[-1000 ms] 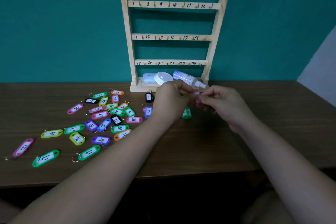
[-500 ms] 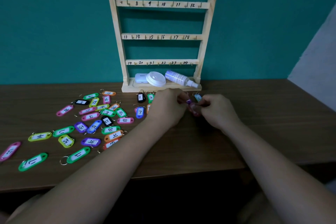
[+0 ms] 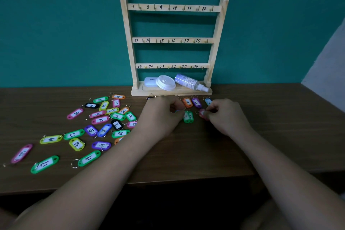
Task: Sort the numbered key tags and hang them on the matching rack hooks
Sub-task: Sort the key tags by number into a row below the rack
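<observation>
A wooden rack [image 3: 130, 46] with numbered hook rails stands against the teal wall; its visible hooks are bare. Several coloured numbered key tags [image 3: 87, 158] lie scattered on the table's left half. An orange tag 4 [image 3: 187, 102], a purple tag 5 [image 3: 196, 102] and a blue tag 6 [image 3: 208, 101] lie in a row before the rack's base, with a green tag 10 [image 3: 187, 116] below them. My left hand [image 3: 160, 115] has curled fingers over a key ring and a small tag, mostly hidden. My right hand [image 3: 225, 115] pinches a pink tag [image 3: 202, 113] low on the table.
On the rack's base shelf lie a small white case [image 3: 150, 81], a white round lid [image 3: 165, 82] and a spray bottle [image 3: 190, 82]. The brown table's front edge [image 3: 186, 179] runs below my forearms. A pale wall [image 3: 328, 58] rises at the right.
My hands have come apart and lowered to the table; the pink tag has gone with my right hand. Tags 4, 5, 6 and 10 now show between them. The camera tilted down.
</observation>
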`<state>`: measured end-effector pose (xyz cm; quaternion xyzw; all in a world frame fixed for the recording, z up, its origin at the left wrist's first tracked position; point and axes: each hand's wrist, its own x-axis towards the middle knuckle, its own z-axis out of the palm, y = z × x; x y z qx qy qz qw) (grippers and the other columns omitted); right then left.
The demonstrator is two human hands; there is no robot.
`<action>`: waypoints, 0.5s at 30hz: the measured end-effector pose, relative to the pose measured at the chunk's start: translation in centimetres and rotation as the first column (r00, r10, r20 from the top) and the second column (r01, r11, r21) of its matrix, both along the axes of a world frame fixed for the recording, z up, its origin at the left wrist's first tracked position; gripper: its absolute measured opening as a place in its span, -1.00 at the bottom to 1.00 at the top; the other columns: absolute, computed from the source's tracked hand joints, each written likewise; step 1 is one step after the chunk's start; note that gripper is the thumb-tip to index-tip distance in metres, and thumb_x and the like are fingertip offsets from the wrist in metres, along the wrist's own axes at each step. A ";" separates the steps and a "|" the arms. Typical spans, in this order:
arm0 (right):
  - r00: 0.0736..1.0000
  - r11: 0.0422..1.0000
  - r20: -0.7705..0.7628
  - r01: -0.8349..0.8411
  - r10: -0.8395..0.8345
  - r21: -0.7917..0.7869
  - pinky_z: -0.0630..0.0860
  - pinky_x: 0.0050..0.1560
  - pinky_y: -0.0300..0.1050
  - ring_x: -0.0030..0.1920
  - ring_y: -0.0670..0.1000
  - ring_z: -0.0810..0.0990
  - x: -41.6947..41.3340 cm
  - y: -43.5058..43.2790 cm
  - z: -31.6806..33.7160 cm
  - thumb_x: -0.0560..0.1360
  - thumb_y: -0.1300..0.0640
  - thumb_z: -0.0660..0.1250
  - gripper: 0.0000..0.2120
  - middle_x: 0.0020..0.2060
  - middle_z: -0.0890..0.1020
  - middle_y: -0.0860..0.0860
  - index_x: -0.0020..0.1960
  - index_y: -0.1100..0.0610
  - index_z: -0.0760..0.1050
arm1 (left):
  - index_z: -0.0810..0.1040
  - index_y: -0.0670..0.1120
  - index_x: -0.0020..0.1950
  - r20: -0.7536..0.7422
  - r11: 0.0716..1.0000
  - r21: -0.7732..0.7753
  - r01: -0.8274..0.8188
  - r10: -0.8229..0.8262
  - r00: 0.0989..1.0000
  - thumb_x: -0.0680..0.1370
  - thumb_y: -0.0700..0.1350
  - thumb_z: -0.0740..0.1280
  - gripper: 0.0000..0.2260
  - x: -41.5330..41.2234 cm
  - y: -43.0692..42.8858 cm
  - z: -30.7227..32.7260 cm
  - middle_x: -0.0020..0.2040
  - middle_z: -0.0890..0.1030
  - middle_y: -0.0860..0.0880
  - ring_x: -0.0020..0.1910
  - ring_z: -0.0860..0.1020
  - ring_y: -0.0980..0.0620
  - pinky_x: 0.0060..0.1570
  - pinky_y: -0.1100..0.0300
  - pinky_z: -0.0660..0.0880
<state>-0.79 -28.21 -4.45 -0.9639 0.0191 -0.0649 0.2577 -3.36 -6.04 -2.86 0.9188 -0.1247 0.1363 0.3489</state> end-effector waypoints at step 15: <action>0.997 0.999 0.080 0.010 -0.007 -0.042 0.64 0.00 0.02 -0.05 -0.09 0.62 -0.3 1.2 -0.1 0.59 -0.04 0.47 -0.89 -0.04 0.68 -0.07 0.06 -0.03 0.65 | 0.73 0.11 0.02 0.025 0.997 0.074 -0.001 -0.001 1.000 0.55 0.02 0.49 -0.93 -1.2 2.9 0.3 -0.09 0.70 0.20 -0.05 0.60 0.23 -0.10 0.34 0.44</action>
